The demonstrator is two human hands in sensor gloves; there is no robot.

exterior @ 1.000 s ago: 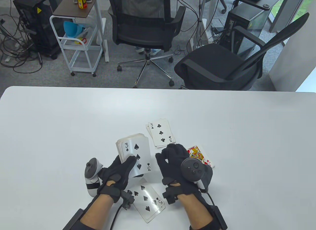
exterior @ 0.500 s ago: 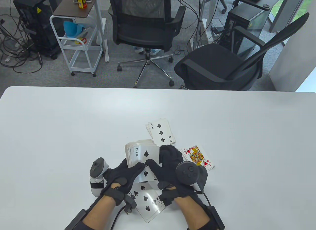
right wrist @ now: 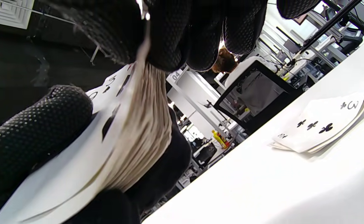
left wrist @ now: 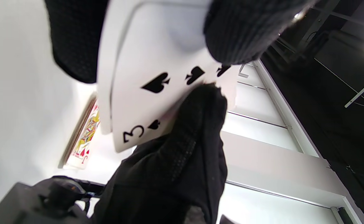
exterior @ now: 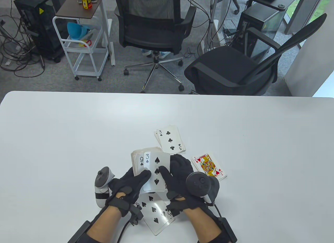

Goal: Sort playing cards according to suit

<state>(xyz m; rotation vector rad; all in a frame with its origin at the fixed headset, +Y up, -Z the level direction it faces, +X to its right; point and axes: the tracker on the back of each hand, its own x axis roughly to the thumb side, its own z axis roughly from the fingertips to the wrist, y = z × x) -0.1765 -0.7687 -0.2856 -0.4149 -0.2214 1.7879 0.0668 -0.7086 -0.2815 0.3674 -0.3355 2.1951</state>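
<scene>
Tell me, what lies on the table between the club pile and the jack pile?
Nothing: in the table view, bare table separates the club pile from the jack pile.

1. Gloves (exterior: pixel 130 183): black knit with a fine dotted texture.
2. Table (exterior: pixel 65 138): plain white.
3. Three of spades (exterior: pixel 156 172): white with black pips.
4. Three of clubs (exterior: pixel 170 140): white with black pips.
5. Jack of hearts (exterior: pixel 208 166): red, yellow and black figure on white.
6. Left tracker (exterior: pixel 103 184): white with a black band.
7. Right tracker (exterior: pixel 199 185): dark grey.
</scene>
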